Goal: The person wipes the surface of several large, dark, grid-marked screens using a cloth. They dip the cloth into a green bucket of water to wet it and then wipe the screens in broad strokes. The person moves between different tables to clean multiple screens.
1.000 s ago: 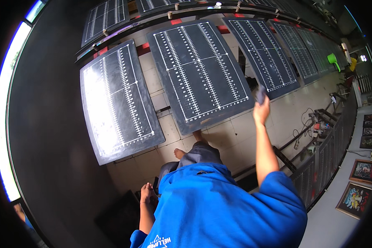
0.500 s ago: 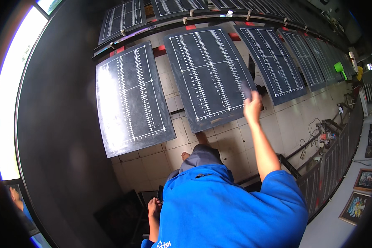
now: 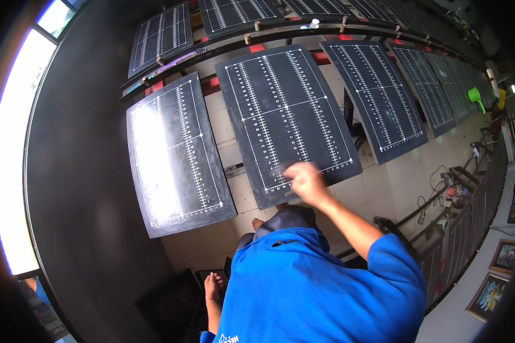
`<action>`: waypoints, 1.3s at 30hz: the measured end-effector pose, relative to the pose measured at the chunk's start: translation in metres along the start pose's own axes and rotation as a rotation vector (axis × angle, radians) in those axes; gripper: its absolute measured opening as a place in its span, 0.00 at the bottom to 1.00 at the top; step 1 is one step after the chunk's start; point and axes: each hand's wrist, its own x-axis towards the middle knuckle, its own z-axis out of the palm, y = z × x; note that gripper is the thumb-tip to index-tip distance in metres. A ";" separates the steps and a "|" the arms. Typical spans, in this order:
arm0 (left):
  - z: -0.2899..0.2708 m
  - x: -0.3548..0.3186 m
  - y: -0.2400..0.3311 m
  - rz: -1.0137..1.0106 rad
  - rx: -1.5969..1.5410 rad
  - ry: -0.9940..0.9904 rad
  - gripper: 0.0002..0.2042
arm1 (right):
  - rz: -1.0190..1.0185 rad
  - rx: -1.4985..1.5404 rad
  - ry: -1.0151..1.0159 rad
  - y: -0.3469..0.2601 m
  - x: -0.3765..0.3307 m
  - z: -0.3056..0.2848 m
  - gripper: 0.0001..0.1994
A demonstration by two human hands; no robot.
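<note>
While the left hand [image 3: 213, 284] hangs open, the right hand [image 3: 304, 182] — grip blurred, unreadable — touches the black board [image 3: 280, 108].

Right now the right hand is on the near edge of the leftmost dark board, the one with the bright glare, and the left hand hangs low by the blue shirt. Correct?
Not quite. In the head view the right hand is at the near edge of the middle board, not the glare-lit board to its left. The left hand does hang low beside the blue shirt.

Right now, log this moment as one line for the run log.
right hand: on near edge of middle dark panel, blurred, grip unclear | left hand: low by the body, apart from panels | neighbour panel: glare
</note>
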 end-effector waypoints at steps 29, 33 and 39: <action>0.078 -0.081 0.011 0.004 -0.281 0.160 0.13 | 0.048 0.378 -0.092 -0.003 0.124 0.135 0.17; 0.074 -0.084 0.010 -0.049 0.103 0.178 0.13 | 0.369 0.164 0.331 0.113 0.195 0.037 0.26; 0.009 -0.026 -0.032 -0.123 -0.024 0.075 0.15 | 0.695 -0.244 0.345 0.182 0.174 -0.040 0.30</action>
